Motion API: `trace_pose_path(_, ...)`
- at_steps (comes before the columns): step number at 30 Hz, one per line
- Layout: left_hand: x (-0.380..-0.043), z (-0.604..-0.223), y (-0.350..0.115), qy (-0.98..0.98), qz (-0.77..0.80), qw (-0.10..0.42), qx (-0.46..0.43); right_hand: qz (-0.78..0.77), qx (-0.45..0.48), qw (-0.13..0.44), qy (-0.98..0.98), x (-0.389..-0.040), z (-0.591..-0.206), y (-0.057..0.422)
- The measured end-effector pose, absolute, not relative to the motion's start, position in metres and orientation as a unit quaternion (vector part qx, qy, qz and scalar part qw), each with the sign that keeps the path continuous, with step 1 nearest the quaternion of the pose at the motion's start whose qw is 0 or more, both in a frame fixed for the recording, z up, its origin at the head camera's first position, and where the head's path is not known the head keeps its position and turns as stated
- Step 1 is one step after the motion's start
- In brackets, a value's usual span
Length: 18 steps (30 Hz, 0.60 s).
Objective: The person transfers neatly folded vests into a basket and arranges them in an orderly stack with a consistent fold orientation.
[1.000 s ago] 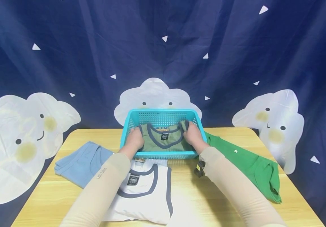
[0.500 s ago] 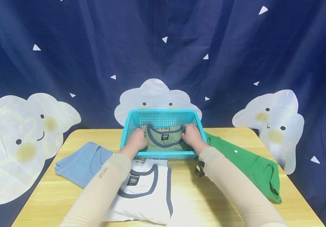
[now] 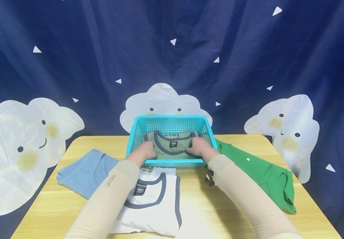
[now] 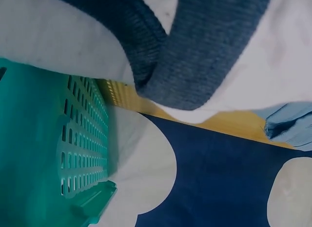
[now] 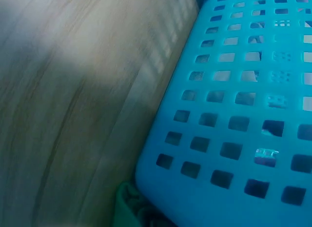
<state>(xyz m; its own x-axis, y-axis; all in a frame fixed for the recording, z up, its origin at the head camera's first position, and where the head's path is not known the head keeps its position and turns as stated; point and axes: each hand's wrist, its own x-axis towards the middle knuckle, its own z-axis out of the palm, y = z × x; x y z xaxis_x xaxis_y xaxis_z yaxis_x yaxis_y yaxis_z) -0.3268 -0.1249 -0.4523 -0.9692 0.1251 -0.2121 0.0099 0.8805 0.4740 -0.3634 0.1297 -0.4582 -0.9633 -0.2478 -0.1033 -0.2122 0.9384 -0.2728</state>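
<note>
An olive-green tank top (image 3: 172, 146) with navy trim and a black neck label lies inside a turquoise mesh basket (image 3: 166, 163). My left hand (image 3: 143, 152) reaches over the basket's near left side and touches the shirt's left part. On the other side, my right hand (image 3: 200, 147) touches the shirt just right of the neckline. Both shoulder ends of the shirt show behind the hands. The fingertips are partly hidden, and I cannot tell whether they pinch the fabric. In the right wrist view the basket's perforated side (image 5: 219, 110) fills the right half.
A white tank top (image 3: 148, 215) with navy trim lies in front of the basket, partly under the left forearm. A folded blue garment (image 3: 92, 169) is on the left, a green one (image 3: 261, 169) on the right. All rest on a wooden table (image 3: 201, 205) before a cloud-patterned curtain (image 3: 172, 49).
Both hands have moved from the olive shirt's shoulders down toward the basket's near side. The shirt now lies lower, its right shoulder no longer held up.
</note>
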Motion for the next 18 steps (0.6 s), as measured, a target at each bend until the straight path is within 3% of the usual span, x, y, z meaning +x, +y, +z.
trace_pose_path(9, -0.3291, -0.4518, -0.1267, 0.961, 0.224, 0.161, 0.037, -0.093, -0.137, 0.14, 0.976, -0.3579, -0.4537, 0.1278)
trace_pose_path(18, -0.3291, -0.4506, -0.1259, 0.962, 0.199, 0.174, 0.07, -0.098, -0.119, 0.15, 0.977, -0.3579, -0.4549, 0.1249)
